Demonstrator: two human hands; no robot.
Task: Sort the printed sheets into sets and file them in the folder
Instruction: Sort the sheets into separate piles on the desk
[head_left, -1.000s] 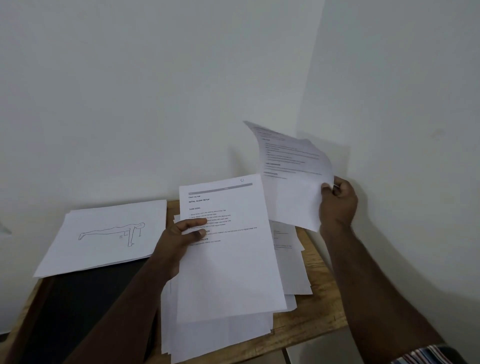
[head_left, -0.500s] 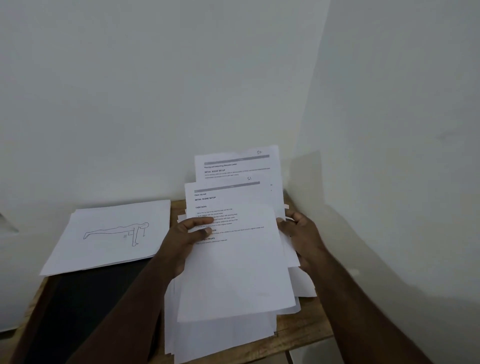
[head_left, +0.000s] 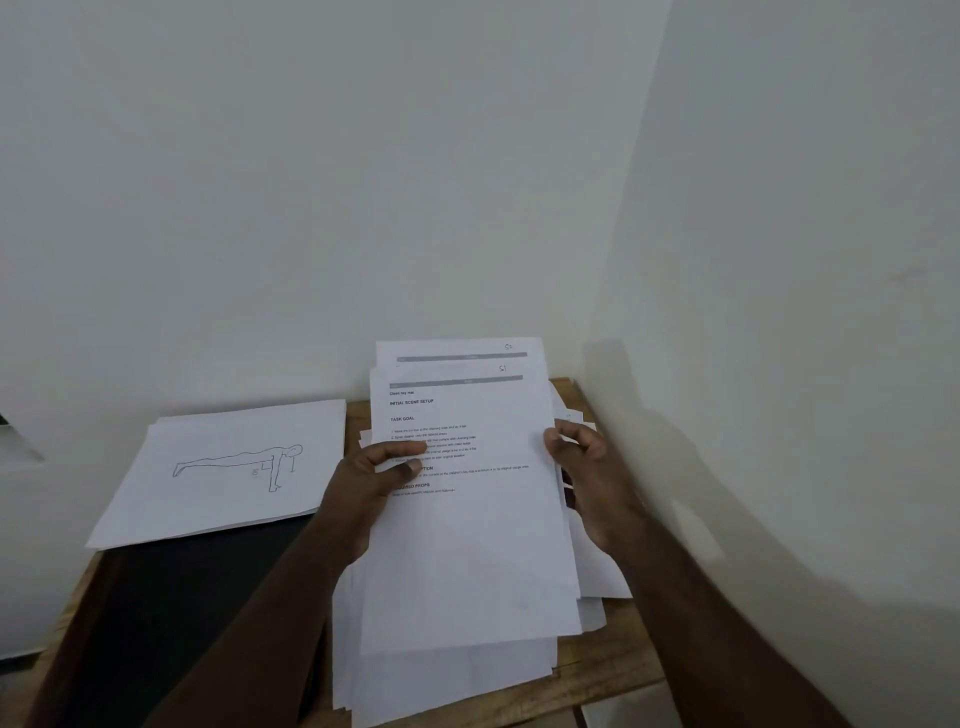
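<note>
i judge sorting midway: left hand (head_left: 379, 483) and right hand (head_left: 587, 467) both grip the held sheets (head_left: 467, 530); drawing pile (head_left: 228, 467) set aside, loose stack (head_left: 447, 680) and folder (head_left: 171, 613) still pending.

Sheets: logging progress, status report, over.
Left hand and right hand both grip held sheets. Loose pile underneath, unsorted. Drawing stack on dark folder. Nothing blocking.
</note>
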